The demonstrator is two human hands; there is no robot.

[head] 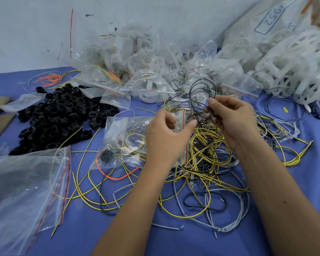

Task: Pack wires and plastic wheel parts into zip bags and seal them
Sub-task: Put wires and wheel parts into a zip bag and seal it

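Both hands work above the tangle of wires in the middle of the blue table [277, 228]. Right hand [235, 122]: thumb and fingers pinch a small bundle of thin black wires [201, 93], whose loops stand up and away from the hand, probably gathered this way so that they go into a bag as one coil rather than as loose strands. Left hand [166, 135]: fingers loosely curled, thumb reaching toward the red-striped mouth of a partly filled zip bag [124, 141]; whether it actually grips the bag's edge cannot be told, though its position suits holding the mouth open for the black bundle. That bag lies just left of the hands and already holds coiled yellow and white wires and a black part; it appears unsealed.

Loose yellow wires [207, 156] lie heaped directly beneath and near the hands, with white wires [235, 215] mixed in toward the near right, all within easy reach. Black plastic rings [63, 117] are piled at the left. White wheel parts [292, 71] are stacked at the far right, beside a heap of filled bags [151, 71] along the far wall. Empty zip bags [22, 191] lie flat at the near left, ready as the next supply.
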